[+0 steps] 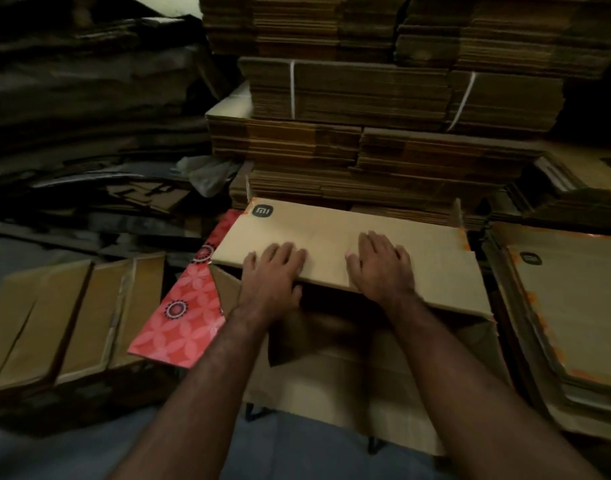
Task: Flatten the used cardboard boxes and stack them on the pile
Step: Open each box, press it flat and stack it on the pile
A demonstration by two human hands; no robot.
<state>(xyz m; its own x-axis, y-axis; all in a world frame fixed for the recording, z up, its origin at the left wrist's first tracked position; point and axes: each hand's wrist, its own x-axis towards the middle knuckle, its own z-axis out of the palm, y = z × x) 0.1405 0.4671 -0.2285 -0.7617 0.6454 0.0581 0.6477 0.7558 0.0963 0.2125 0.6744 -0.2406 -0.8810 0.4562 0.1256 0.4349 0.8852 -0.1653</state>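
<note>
- Pressing down on a brown cardboard box [332,244], the person lays both palms flat on its top panel, so that the weight pushes the panel toward the layers below.
- The left hand [274,271] lies near the front edge of the panel, fingers straight and spread; its grip is wide and it holds nothing, it only presses.
- The right hand [380,266] lies just beside it, also flat and wide, with the fingers pointing away from the person. I judge that two hands apart give even pressure, so the panel does not tip to one side.
- The box is directly in front of the person, on other cardboard, and a dark gap under its front edge shows that it is not yet fully flat.
- A red patterned sheet [184,317] sticks out from under its left side.
- To the right lies a low pile of flattened boxes [567,306] with the same logo; probably this is where the box should go after flattening.
- Behind, tall tied bundles of cardboard [383,95] stand like a wall, and more flat cardboard [65,313] lies on the left.
</note>
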